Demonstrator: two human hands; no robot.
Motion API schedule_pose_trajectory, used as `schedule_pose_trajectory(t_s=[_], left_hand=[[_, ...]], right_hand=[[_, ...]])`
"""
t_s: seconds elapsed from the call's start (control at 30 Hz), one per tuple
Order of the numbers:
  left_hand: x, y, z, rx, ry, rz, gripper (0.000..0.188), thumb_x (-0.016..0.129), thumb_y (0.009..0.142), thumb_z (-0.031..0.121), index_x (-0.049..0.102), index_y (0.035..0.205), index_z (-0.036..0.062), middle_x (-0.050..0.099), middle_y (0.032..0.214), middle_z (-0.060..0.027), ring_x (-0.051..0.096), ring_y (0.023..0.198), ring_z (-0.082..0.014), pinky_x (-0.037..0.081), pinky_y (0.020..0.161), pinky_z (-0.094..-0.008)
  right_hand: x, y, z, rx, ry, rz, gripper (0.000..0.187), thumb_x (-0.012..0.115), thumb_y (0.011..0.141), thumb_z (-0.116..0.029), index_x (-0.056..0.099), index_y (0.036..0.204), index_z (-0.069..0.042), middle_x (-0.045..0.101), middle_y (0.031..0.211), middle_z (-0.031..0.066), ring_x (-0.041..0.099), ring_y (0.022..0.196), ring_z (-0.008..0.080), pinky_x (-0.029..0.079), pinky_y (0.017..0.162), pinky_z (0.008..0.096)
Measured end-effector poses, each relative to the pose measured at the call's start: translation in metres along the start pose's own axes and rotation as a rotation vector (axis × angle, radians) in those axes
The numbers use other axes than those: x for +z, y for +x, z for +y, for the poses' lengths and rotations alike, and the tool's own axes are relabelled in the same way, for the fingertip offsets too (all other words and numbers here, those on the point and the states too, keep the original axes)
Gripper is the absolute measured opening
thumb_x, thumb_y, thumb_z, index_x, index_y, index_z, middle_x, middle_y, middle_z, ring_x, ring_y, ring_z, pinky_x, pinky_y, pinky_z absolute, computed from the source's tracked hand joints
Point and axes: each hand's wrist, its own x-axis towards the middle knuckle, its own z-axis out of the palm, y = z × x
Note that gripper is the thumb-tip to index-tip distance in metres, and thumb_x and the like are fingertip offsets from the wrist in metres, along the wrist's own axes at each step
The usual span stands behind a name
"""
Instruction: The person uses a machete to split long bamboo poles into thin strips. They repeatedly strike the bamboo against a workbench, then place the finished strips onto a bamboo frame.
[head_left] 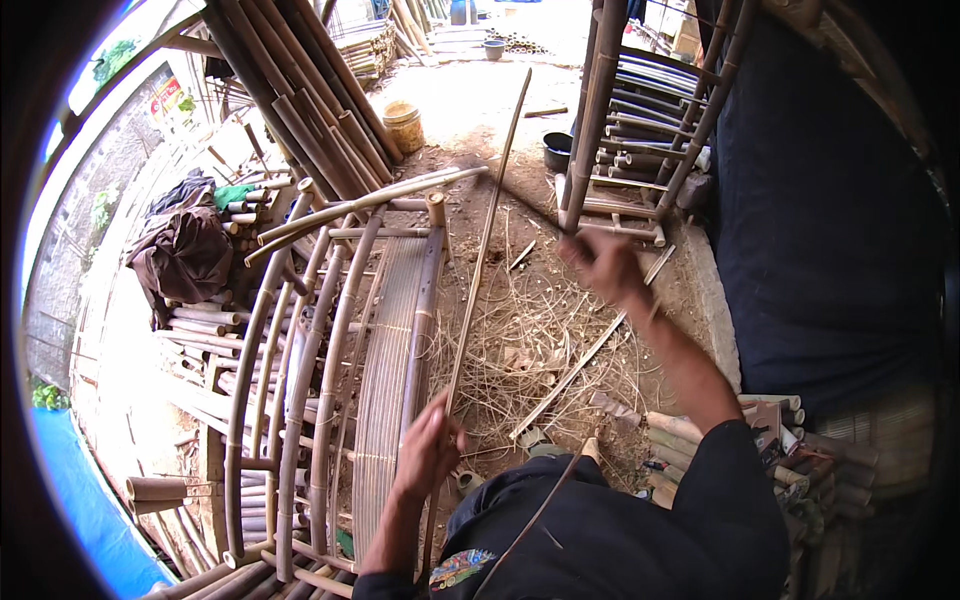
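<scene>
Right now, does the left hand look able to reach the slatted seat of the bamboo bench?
Probably yes. The left hand appears close to the slatted seat, and nothing visible blocks the way. However, it is holding a long strip, so it may need to release that first.

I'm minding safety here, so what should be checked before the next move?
1. Left hand closed around the long bamboo strip: ok.
2. Right hand closed on the dark tool: ok.
3. Left hand apart from the tool: ok, the tool is much higher up the strip.
4. Tool touching the strip: cannot tell, the tool is blurred.
5. Ground free of loose shavings: not ok, they lie scattered ahead.
</scene>
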Motion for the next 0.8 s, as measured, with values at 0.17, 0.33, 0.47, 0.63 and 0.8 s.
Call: schedule_pose_trajectory(t_s=[0.17,0.33,0.47,0.63,0.8], left_hand=[[0.023,0.045,0.033,-0.064,-0.301,-0.044,0.046,0.043,0.103,0.027,0.038,0.144,0.0047,0.041,0.063,0.0014,0.033,0.042,-0.0059,0.028,0.035,-0.02],[0.032,0.008,0.018,-0.011,-0.263,-0.096,0.047,0.048,0.102,0.026,0.039,0.143,0.0049,0.034,0.061,0.0044,0.033,0.047,-0.0056,0.03,0.041,-0.0205],[0.028,-0.003,0.008,-0.016,-0.233,-0.106,0.051,0.048,0.102,0.029,0.036,0.146,0.0053,0.034,0.06,0.0044,0.032,0.046,-0.0053,0.028,0.04,-0.021],[0.014,-0.044,-0.013,-0.032,-0.182,-0.152,0.055,0.046,0.102,0.032,0.034,0.146,0.0004,0.032,0.056,0.0049,0.031,0.042,-0.0054,0.026,0.038,-0.0216],[-0.021,-0.118,-0.032,-0.151,-0.062,-0.178,0.062,0.047,0.1,0.037,0.035,0.143,-0.0065,0.037,0.054,0.0028,0.032,0.041,-0.0056,0.025,0.038,-0.022]], right_hand=[[0.047,-0.042,-0.115,-0.464,-0.027,0.044,0.064,0.042,0.089,-0.07,0.058,0.076,-0.01,0.056,0.059,0.0034,0.057,0.047,0.0153,0.053,0.043,0.0338],[0.026,-0.002,-0.056,0.057,0.051,-0.044,0.065,0.037,0.092,-0.068,0.058,0.075,-0.009,0.049,0.051,0.0016,0.047,0.037,0.0107,0.042,0.03,0.0299],[0.035,-0.014,-0.057,-0.176,0.011,0.042,0.067,0.034,0.092,-0.068,0.058,0.081,-0.006,0.046,0.05,0.001,0.041,0.034,0.0073,0.039,0.024,0.0282],[0.004,0.027,0.003,0.226,-0.056,-0.055,0.056,0.046,0.092,-0.062,0.06,0.082,-0.009,0.058,0.058,0.0042,0.052,0.04,0.0132,0.043,0.031,0.0332],[-0.065,0.046,0.067,0.4,-0.208,-0.026,0.089,0.025,0.079,-0.088,0.066,0.101,-0.011,0.057,0.059,0.0069,0.061,0.054,0.0179,0.043,0.041,0.0336]])
